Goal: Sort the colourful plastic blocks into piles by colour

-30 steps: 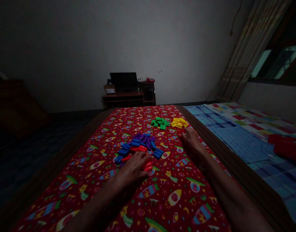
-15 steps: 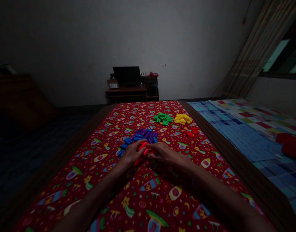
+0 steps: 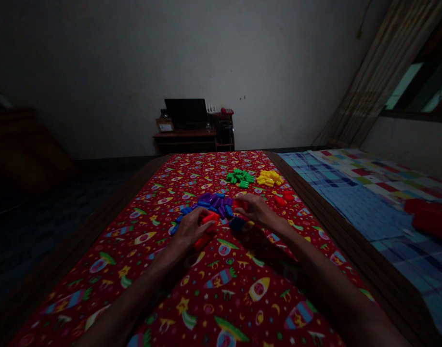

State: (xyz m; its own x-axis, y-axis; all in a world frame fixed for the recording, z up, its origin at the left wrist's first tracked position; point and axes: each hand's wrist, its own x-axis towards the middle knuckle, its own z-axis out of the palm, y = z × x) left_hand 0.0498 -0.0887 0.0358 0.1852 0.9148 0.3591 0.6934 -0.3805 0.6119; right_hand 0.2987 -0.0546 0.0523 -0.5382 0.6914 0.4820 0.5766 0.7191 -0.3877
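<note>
Red pieces (image 3: 210, 218), short rounded plastic ones, lie at the near edge of a mixed pile (image 3: 215, 202) of blue and purple pieces, midway along a long table. The person's left hand (image 3: 190, 230) is curled over them, fingers closed around a few, with more red showing under the palm. The right hand (image 3: 257, 210) lies palm down at the pile's right edge, fingertips touching it. The dim light hides whether it grips anything.

Picking cleanly here seems to call for pinching each red piece by its ends and lifting it straight up, so the blue and purple neighbours are not dragged along. The pieces look smooth and likely to roll. A loose blue piece (image 3: 237, 224) lies just beside the right wrist, where a forearm could sweep it away.

A small red pile (image 3: 284, 196) sits near the right hand. Beyond it are a green pile (image 3: 240, 177) and a yellow pile (image 3: 269, 178), side by side. The red tablecloth (image 3: 242, 289), printed with rockets and stars, makes red pieces hard to spot. A checked bedsheet (image 3: 369, 193) lies to the right, and a desk (image 3: 192, 137) stands at the far wall.
</note>
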